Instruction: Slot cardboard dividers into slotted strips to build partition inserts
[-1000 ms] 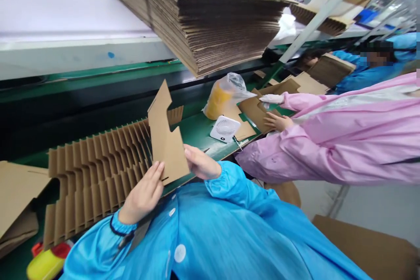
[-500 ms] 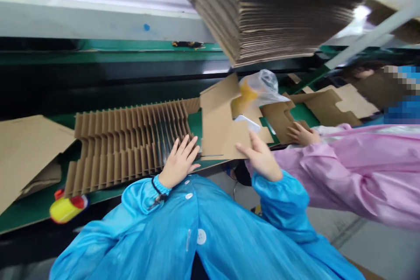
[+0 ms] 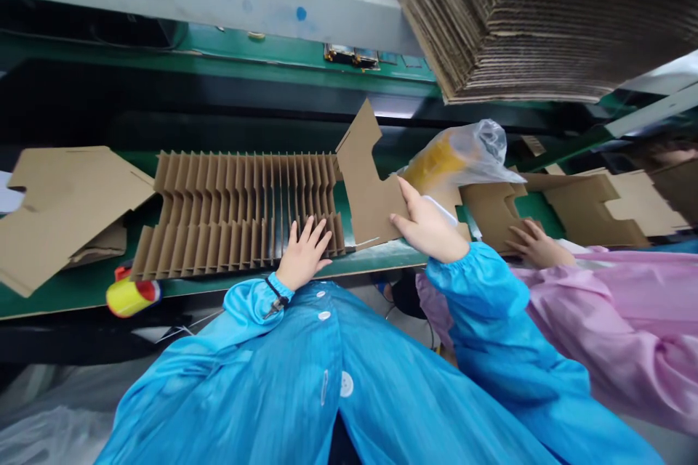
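Two bare hands in blue sleeves handle cardboard at a green bench [image 3: 81, 292]. The right hand [image 3: 436, 230] grips a notched cardboard piece [image 3: 371, 200] by its right edge, between thumb and fingers. The piece stands tilted at 2 o'clock from the left hand [image 3: 302, 256], just beside a long row of upright cardboard dividers [image 3: 204, 243]. The left hand is spread flat and relaxed, gripping nothing, its fingertips over the row's near edge; whether they press on it cannot be told. At 1 o'clock from the right hand lies a clear plastic bag [image 3: 488, 138] with yellow contents, and farther out a thick cardboard stack [image 3: 485, 22]. At 3 o'clock, a co-worker's hand [image 3: 539, 245], pink-sleeved, rests on another cardboard piece [image 3: 491, 214]. Between 8 and 9 o'clock from the left hand sits a yellow-and-red object [image 3: 128, 296], any lettering too small to read. A blue dot [image 3: 301, 13] marks the white beam [image 3: 207, 11] at 12 o'clock.
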The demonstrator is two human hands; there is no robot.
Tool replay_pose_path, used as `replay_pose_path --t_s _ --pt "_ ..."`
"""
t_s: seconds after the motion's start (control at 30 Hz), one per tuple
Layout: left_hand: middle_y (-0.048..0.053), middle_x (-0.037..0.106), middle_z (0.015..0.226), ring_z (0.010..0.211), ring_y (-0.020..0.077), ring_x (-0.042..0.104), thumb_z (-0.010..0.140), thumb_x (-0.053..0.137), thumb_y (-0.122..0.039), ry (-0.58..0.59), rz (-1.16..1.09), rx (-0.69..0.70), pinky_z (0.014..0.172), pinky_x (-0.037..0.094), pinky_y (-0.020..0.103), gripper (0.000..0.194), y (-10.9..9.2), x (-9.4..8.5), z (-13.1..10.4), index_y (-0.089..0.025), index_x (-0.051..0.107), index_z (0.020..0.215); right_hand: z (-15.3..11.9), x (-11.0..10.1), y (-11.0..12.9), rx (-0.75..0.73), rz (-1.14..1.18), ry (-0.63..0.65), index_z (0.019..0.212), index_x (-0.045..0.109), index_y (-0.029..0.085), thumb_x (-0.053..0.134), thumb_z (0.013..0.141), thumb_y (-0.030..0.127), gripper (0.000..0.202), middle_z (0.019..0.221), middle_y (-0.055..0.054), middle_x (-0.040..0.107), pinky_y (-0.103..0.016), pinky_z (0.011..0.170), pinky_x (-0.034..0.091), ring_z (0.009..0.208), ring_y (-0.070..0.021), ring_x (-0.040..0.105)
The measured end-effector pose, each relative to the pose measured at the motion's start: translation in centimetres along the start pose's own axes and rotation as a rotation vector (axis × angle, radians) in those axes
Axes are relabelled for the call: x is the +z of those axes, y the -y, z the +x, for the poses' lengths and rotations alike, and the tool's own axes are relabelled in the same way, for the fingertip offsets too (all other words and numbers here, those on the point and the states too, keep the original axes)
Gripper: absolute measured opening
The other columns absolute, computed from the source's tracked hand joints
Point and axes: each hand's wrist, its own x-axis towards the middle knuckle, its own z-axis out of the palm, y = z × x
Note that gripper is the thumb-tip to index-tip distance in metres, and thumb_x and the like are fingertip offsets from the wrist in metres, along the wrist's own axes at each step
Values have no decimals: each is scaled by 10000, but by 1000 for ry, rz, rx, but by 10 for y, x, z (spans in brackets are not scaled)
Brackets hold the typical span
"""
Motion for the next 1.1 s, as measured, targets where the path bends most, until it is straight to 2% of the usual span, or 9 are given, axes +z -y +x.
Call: replay_pose_path --t_s 0.1,0.27,0.4,0.6,0.8,0.93,1.1 --pt "141 309 1519 1415 381 236 849 638 -425 8 -5 -5 1113 204 659 614 0 -1 0 -180 475 1389 3 1 2 -5 -5 0 1459 320 120 480 745 196 736 1150 -122 676 -466 911 507 994 -286 655" --pt "138 295 1523 1418 383 225 864 617 -425 32 13 -8 1116 207 655 607 -1 -3 1 -163 471 1392 3 -3 9 9 -12 10 1466 304 109 471 744 188 746 1114 -124 687 -474 896 509 962 -292 662" --pt "141 300 1521 1424 375 213 859 626 -417 33 8 -11 1119 201 652 612 -2 -4 1 -168 468 1394 3 -3 10 59 -36 49 1474 285 91 473 743 187 761 1128 -141 679 -486 908 501 978 -303 657" --pt "145 299 1521 1420 379 222 850 642 -403 30 4 -14 1116 201 656 616 -1 -3 2 -163 470 1391 4 5 3 4 -26 46 1461 308 85 477 737 191 752 1128 -136 682 -452 908 512 979 -285 662" --pt "144 281 1530 1424 383 206 861 631 -375 49 -16 -15 1117 181 663 601 -2 -4 2 -158 463 1395 8 7 4 45 -70 104 1468 294 65 471 725 177 772 1143 -153 677 -454 899 514 978 -297 661" --pt "145 285 1529 1433 379 176 863 627 -358 62 -40 -21 1122 156 665 603 -2 -6 3 -156 451 1403 11 8 2 6 -61 104 1463 306 81 485 721 174 769 1135 -136 681 -437 878 524 967 -286 661" --pt "147 283 1530 1431 383 181 862 630 -349 73 -42 -20 1121 161 662 602 -2 -8 3 -155 450 1403 14 7 9 3 -62 119 1461 305 79 480 726 163 759 1121 -135 681 -444 890 520 970 -284 659"
